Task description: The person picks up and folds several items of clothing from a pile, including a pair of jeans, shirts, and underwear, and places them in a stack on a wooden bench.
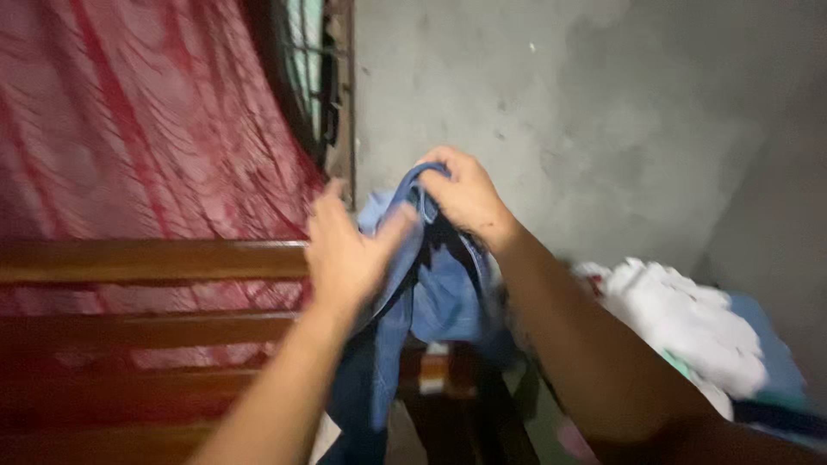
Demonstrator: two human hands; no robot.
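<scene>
Head view: you hold a blue garment [431, 293] up in front of you, at about chest height, against a bare grey wall [603, 129].

Right hand [465, 194]: fingers closed in a fist over the top edge of the garment, at what looks like a waistband or collar. This hand carries the weight. The cloth hangs down from it in loose folds, with the lower end dropping out of the frame near you.

Left hand [345, 250]: blurred. Fingers are spread and mostly open, the palm lying against the left side of the cloth. The thumb seems to press on the fabric, but I cannot tell whether there is a firm pinch.

Surroundings: a wooden rail frame [146, 263] stands to the left, with red netting [129, 112] draped behind it. A barred window [314, 60] sits far left of centre. A pile of clothes [689, 319], mostly white with some blue, lies to the right, well apart from the hands.

Judgement: the step in hand appears to be sorting out the garment's top edge, with one side gripped and the other not yet secured. The next move calls for your left fingers to close on the opposite end of that edge, level with the right hand, so the cloth hangs flat and untwisted. Watch the trailing lower end, which could catch on the wooden rails.
</scene>
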